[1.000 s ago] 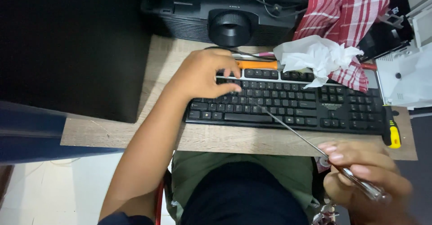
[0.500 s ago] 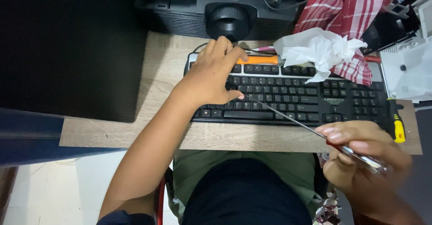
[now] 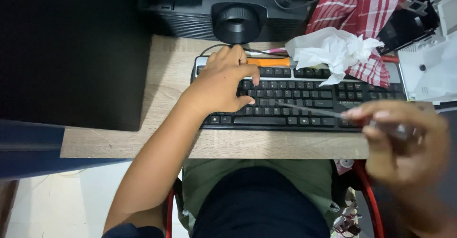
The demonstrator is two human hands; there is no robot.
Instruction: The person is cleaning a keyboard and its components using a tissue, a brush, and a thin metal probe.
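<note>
1. A light wood-grain desk (image 3: 157, 124) carries everything.
2. A black keyboard (image 3: 304, 97) lies flat along its front edge.
3. An orange-handled tool (image 3: 269, 62) rests just behind the keyboard.
4. Crumpled white tissue (image 3: 333, 50) sits on a red checked cloth (image 3: 362, 7) at the right rear.
5. A black projector (image 3: 228, 9) stands at the back.
</note>
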